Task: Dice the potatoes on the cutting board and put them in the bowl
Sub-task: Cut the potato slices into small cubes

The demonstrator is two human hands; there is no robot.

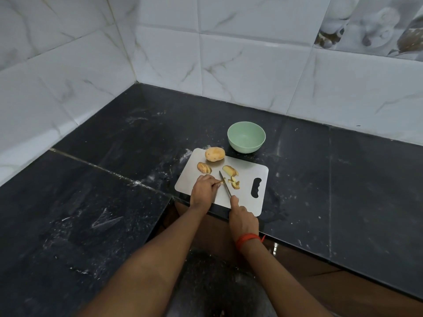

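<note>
1. Nearest, the right hand (242, 219) has its fingers wrapped round the knife (225, 185), blade over the cutting board (247, 202).
2. The left hand (203, 188) fingers pinch a potato piece (222, 181) beside the blade, with cut bits (235, 184) just right.
3. Two potato halves (204, 168) lie behind, then a whole potato (214, 153).
4. The green bowl (246, 137) stands on the counter (343, 179), just beyond the board.

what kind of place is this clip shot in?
Likely a home kitchen: black stone countertop in a corner of white marble-patterned wall tiles, a grey rectangular cutting board with brown potatoes being cut by a steel knife, and a pale green bowl beside it.
</note>
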